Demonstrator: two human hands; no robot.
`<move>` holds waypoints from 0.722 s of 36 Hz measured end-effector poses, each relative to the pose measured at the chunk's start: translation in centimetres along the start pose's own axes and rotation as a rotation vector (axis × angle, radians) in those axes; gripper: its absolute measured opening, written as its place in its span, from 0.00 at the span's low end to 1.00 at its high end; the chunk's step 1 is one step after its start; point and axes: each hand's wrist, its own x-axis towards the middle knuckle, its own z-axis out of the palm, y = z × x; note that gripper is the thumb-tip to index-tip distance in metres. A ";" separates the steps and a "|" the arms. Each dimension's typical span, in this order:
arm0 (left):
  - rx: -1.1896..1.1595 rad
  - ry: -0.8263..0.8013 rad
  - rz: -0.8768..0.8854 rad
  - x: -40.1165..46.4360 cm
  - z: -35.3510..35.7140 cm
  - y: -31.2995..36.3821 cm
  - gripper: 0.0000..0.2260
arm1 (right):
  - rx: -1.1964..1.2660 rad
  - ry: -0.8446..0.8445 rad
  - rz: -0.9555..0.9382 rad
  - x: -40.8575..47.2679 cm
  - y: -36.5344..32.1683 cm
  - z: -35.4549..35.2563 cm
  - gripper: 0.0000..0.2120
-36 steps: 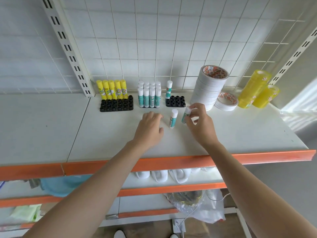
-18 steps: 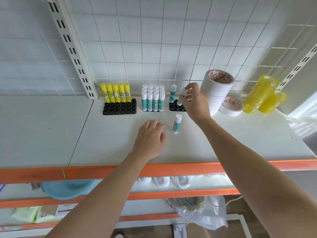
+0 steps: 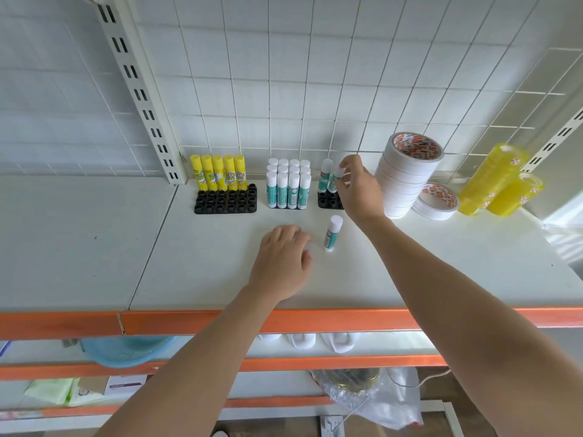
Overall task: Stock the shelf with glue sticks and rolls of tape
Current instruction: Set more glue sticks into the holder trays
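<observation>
My right hand [image 3: 358, 192] pinches a teal-and-white glue stick [image 3: 335, 181] over the right black holder [image 3: 328, 200], beside one stick [image 3: 325, 175] standing in it. Another teal glue stick [image 3: 332, 233] stands loose on the white shelf [image 3: 426, 266]. My left hand [image 3: 283, 260] rests on the shelf just left of it, fingers loosely curled, holding nothing. A full block of teal sticks [image 3: 288, 186] stands at the back. Yellow glue sticks [image 3: 217, 172] fill the back row of the left black holder [image 3: 226, 201].
A tall stack of white tape rolls [image 3: 407, 175] and a low stack of white tape rolls [image 3: 437, 201] stand right of my right hand. Yellow tape rolls [image 3: 498, 181] lean at the far right. An orange rail [image 3: 315, 321] edges the shelf front. A wire grid backs the shelf.
My right hand carried the glue stick from the shelf's middle back to the right holder and has lowered it beside the standing stick. The left hand stayed put.
</observation>
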 end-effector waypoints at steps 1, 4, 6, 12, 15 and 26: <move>0.001 0.003 0.001 0.0 -0.1 0.0 0.17 | -0.003 0.000 0.004 0.1 0.1 0.1 0.12; 0.006 0.001 0.007 0.0 -0.1 0.0 0.17 | -0.019 -0.008 0.006 0.3 0.2 0.3 0.11; 0.011 0.000 0.012 0.0 0.0 0.0 0.17 | -0.021 -0.009 -0.004 0.5 0.3 0.5 0.11; 0.018 0.016 0.021 -0.1 0.2 -0.1 0.16 | -0.173 0.076 -0.155 1.0 0.8 0.6 0.11; 0.024 0.023 0.023 0.0 0.1 -0.1 0.16 | -0.229 0.075 -0.193 1.2 0.6 0.3 0.12; 0.056 -0.003 0.019 0.0 -0.1 0.2 0.17 | -0.311 -0.059 -0.121 2.0 -0.3 -0.9 0.18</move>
